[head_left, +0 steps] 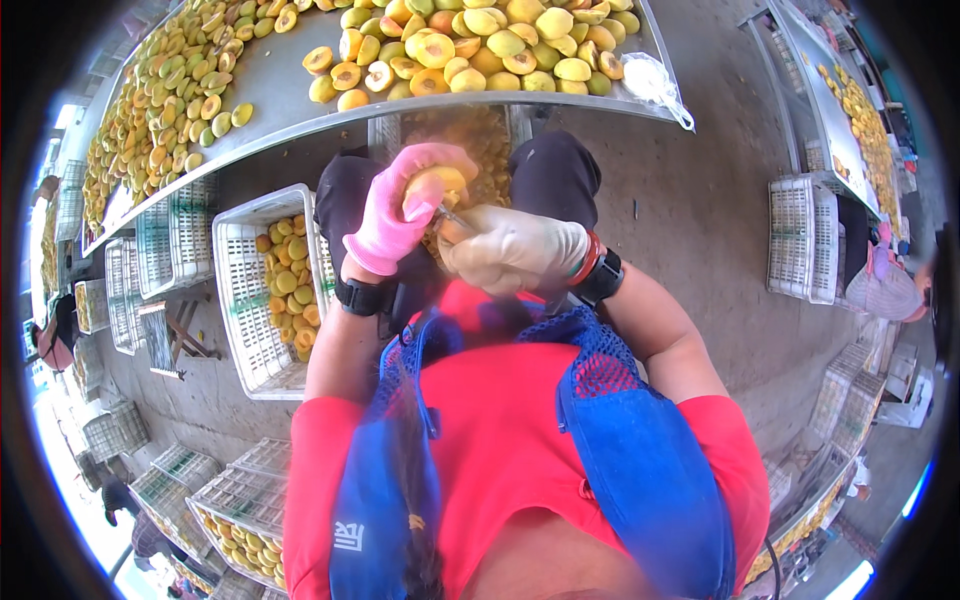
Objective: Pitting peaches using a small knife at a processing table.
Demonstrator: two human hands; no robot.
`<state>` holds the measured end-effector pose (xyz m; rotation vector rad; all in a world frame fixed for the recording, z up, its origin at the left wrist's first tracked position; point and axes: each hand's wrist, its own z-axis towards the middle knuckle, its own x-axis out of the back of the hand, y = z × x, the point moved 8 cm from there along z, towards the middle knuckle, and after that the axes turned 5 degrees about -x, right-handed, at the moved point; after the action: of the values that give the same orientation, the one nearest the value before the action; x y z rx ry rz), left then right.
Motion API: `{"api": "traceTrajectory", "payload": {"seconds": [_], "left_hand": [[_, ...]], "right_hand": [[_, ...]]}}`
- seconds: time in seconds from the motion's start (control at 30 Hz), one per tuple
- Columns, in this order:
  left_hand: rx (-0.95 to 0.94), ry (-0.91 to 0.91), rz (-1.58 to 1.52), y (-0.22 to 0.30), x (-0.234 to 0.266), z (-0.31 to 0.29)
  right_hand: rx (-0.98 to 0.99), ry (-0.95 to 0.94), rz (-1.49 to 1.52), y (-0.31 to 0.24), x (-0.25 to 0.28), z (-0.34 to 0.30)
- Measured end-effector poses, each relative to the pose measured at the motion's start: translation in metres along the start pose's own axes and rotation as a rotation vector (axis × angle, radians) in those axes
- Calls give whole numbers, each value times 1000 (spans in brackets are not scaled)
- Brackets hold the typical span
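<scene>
My left hand [392,215], in a pink glove, grips a yellow-orange peach [437,186] at chest height. My right hand [512,250], in a pale glove, holds a small metal pitting tool [452,217] whose tip is pressed into the peach. Both hands are over my lap, above a white crate of fruit pieces [470,135] between my knees. Just beyond lies the metal table [290,95] piled with whole and halved peaches [480,45].
A white plastic crate [240,300] holding halved peaches stands at my left. More crates sit at lower left [225,500] and stacked at right [800,240]. A second table of fruit [850,110] runs at far right. Other people work at the left and right edges.
</scene>
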<state>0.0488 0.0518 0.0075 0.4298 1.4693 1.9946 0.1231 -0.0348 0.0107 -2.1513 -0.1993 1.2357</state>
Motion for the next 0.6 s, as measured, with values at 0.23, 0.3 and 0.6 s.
{"api": "traceTrajectory", "payload": {"seconds": [0.23, 0.3, 0.6], "left_hand": [[149, 451, -198, -5, 26, -13], [107, 697, -272, -3, 65, -29], [718, 975, 1346, 64, 227, -161]], "right_hand": [[71, 60, -88, 7, 9, 18], [23, 84, -203, 16, 10, 23], [52, 324, -71, 32, 48, 12]]}}
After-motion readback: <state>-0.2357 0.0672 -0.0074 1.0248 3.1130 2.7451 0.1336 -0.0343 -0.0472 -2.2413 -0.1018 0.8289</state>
